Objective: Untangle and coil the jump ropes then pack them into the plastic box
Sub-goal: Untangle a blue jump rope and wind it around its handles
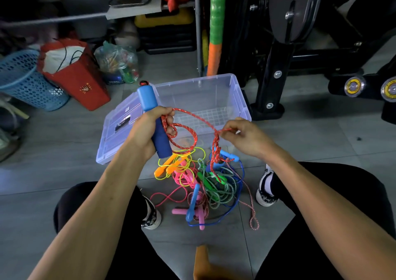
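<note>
We counted one clear plastic box (216,95) at twelve o'clock, with one lid (120,129) at ten o'clock beside it. One blue-handled red rope (184,129) was up in our two hands (147,129) (242,138). At six o'clock, one tangled heap of ropes (205,183) lay on the floor; we could not tell how many ropes it held. Two orange handles (165,169) showed at its nine o'clock edge.
</note>
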{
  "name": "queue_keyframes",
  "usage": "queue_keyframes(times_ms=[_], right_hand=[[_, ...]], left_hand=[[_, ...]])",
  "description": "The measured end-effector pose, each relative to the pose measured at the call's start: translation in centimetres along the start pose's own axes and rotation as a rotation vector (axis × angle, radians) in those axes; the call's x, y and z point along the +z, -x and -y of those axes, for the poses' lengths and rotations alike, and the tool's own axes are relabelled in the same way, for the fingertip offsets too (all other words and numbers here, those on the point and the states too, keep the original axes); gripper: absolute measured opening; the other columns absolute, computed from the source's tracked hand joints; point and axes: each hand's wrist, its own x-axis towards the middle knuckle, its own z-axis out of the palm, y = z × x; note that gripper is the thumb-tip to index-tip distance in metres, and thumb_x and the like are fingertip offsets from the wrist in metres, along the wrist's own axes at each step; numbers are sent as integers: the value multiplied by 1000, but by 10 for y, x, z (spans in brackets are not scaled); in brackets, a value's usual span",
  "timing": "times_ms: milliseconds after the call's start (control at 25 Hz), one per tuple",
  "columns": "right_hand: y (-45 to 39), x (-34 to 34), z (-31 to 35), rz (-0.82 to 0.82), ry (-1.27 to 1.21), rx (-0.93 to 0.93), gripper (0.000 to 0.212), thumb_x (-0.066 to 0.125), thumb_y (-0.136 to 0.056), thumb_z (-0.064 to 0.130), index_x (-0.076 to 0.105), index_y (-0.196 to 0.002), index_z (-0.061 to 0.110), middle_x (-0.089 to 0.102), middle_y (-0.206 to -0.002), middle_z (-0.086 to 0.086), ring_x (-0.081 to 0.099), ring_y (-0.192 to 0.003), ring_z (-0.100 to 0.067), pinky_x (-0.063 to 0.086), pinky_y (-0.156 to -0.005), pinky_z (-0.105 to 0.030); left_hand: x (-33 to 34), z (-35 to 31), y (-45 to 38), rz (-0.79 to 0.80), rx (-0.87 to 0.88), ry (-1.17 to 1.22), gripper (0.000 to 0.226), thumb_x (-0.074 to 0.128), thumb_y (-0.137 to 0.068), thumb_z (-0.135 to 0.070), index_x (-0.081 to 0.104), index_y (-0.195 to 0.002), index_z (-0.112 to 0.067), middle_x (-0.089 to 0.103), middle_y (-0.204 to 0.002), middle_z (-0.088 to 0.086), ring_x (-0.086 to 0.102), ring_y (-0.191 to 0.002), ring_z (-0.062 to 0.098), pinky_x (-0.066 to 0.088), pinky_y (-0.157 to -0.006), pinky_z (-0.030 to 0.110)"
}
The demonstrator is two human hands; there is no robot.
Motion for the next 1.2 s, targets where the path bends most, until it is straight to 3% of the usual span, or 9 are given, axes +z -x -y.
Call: queue_keyframes(times_ms=[160,440,640,720,840,960,1000,1120,1200], right_hand=[[3,-7,18,85,-650,187,21,55,-98,24,61,-79,18,69,-103,-8,70,-95,-19,58,-82,-44],[8,-18,34,32,-766,195,19,51,-100,19,58,-84,12,68,-84,-6,70,-84,-34,58,-83,-47],[7,-22,36,100,-571,144,15,52,-99,20,59,-90,10,69,-81,-5,71,-73,-27,59,-79,-43],[7,-22,37,146,-453,108,15,52,-100,18,61,-90,13,68,-76,-3,71,-70,-23,60,-77,-39],[7,-20,39,228,-386,58,17,49,-100,12,61,-88,12,66,-69,-1,69,-72,-23,59,-74,-35],[7,-22,36,216,-416,50,19,49,-100,12,61,-84,14,68,-72,-3,70,-75,-23,57,-77,-37],[8,-24,34,193,-422,67,20,49,-99,12,61,-83,15,69,-72,-3,71,-76,-23,56,-78,-37],[8,-30,30,121,-443,101,23,48,-99,10,62,-82,15,69,-72,-2,73,-76,-23,54,-77,-37],[8,-34,28,52,-489,114,22,48,-99,9,64,-83,13,68,-71,-1,71,-73,-21,54,-73,-34]], left_hand=[[-5,11,-5,-180,1,-412,13,68,-83,-14,63,-85,-2,62,-62,7,50,-41,18,47,-48,25],[2,16,-2,-233,127,-926,30,68,-84,-38,53,-69,-17,51,-60,1,47,-54,18,37,-54,26],[13,17,-3,-162,263,-821,23,67,-85,-27,65,-85,-5,58,-69,12,45,-58,17,40,-58,28],[20,14,1,-6,314,-661,8,66,-85,-14,71,-90,-9,71,-89,10,56,-70,13,51,-72,34],[31,17,3,272,258,-566,20,65,-86,-2,73,-98,-17,73,-103,-3,63,-88,7,49,-88,26],[42,27,4,391,160,-706,1,71,-84,-15,71,-85,-15,70,-84,6,60,-80,12,45,-83,29],[43,28,3,373,147,-732,11,74,-82,-22,69,-79,-12,68,-77,13,59,-74,15,46,-80,32],[42,24,4,261,146,-557,21,71,-85,-14,58,-70,-8,56,-54,3,51,-49,14,45,-61,29],[40,18,8,222,158,-421,18,67,-87,-9,59,-71,-9,57,-57,1,44,-45,15,40,-53,28]])
